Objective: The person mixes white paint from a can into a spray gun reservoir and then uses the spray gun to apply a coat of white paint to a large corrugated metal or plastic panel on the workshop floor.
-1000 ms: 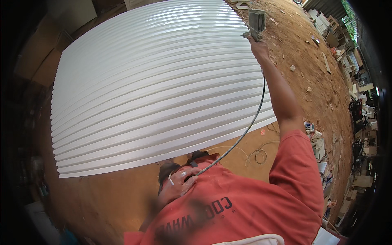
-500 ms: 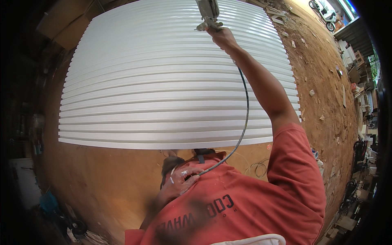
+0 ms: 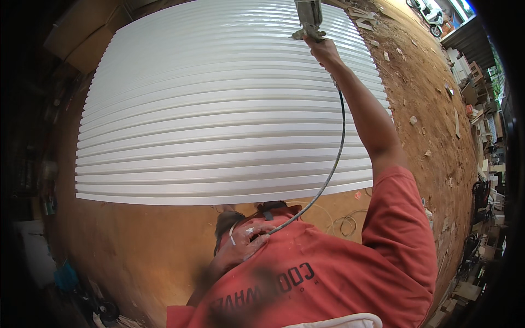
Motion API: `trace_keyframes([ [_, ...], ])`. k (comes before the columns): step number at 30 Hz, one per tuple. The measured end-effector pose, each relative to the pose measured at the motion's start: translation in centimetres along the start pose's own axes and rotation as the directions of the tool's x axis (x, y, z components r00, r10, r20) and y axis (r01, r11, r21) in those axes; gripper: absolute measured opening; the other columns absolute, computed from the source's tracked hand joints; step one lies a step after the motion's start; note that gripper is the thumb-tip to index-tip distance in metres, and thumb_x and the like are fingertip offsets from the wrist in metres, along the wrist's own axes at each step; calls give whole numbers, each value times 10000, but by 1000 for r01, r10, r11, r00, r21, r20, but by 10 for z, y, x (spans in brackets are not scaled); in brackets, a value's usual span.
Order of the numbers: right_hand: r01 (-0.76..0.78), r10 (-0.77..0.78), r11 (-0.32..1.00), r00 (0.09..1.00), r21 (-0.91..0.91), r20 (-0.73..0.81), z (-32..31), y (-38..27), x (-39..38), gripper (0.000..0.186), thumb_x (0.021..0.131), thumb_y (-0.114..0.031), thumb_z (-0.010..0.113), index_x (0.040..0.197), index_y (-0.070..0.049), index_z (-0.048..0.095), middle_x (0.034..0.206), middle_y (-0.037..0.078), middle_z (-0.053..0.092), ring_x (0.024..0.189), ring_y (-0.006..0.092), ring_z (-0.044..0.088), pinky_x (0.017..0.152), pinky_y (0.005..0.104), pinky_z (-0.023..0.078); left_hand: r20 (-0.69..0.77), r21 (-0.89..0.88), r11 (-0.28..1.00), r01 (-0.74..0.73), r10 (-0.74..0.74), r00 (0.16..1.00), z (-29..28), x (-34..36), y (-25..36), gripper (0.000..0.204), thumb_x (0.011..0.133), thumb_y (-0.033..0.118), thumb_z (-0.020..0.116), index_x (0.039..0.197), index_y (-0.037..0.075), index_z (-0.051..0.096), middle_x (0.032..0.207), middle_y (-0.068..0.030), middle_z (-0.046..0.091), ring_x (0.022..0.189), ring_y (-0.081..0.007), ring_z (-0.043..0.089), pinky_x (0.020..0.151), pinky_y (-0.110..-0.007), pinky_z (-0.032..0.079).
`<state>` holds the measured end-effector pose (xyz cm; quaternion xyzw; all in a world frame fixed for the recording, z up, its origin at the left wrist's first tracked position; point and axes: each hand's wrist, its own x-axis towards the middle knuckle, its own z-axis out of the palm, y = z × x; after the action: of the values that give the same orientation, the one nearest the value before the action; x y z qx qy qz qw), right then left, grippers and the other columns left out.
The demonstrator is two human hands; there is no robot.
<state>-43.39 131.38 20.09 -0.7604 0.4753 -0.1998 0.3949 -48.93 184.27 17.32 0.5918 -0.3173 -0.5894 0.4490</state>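
A large white ribbed panel (image 3: pixel 208 109), glossy toward the top, lies in front of me. My right hand (image 3: pixel 324 53) grips a paint-smeared spray gun (image 3: pixel 309 16) with a grey cup, held out over the panel's far right part. A dark hose (image 3: pixel 338 153) hangs from the gun and curves down to my left hand (image 3: pixel 243 243), which is closed around it at my waist against my red shirt. White paint marks show on the left hand.
Brown dirt ground (image 3: pixel 415 142) with scraps runs along the right, bordered by piled wood offcuts (image 3: pixel 476 98). A white scooter (image 3: pixel 429 19) stands at top right. Cardboard (image 3: pixel 82 38) is at top left. A coiled thin hose (image 3: pixel 347 224) lies below the panel; a teal object (image 3: pixel 65 276) sits at lower left.
My right hand swung the gun from the panel's right edge toward the top middle, then slightly back rightward. The view turned, bringing the scooter into sight. My left hand stayed on the hose.
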Motion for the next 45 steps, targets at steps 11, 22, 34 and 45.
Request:
trace_keyframes([
  [11,-296,182,941,849,-162,-497,-158,149,43,604,848,-622,645,685,-42,615,598,69,584,477,204,555,436,381,442,228,62,998,0,-14,974,9,38,17,332,978,74,561,1306,30,583,1235,-99,604,1127,-164,567,975,-308,456],
  [22,-347,158,871,868,-347,-470,-150,118,45,756,854,-674,548,1148,9,689,1201,269,645,1168,391,610,981,448,468,237,127,987,-94,62,969,11,48,34,401,950,92,592,1347,44,555,1171,-120,626,1024,-193,598,911,-317,479],
  [34,63,-64,998,998,-17,-28,24,-12,47,600,840,-646,646,693,-67,595,552,-10,477,449,109,419,407,310,333,56,58,997,-58,55,997,12,21,14,367,959,119,606,1320,55,585,1207,-89,635,1091,-173,596,945,-322,476],
  [45,78,-82,996,993,47,89,42,-54,62,580,852,-634,641,692,-79,591,584,-22,487,467,97,399,415,300,320,13,42,999,-18,18,1000,17,23,23,394,947,107,624,1336,63,582,1225,-63,626,1065,-162,590,937,-308,475],
])
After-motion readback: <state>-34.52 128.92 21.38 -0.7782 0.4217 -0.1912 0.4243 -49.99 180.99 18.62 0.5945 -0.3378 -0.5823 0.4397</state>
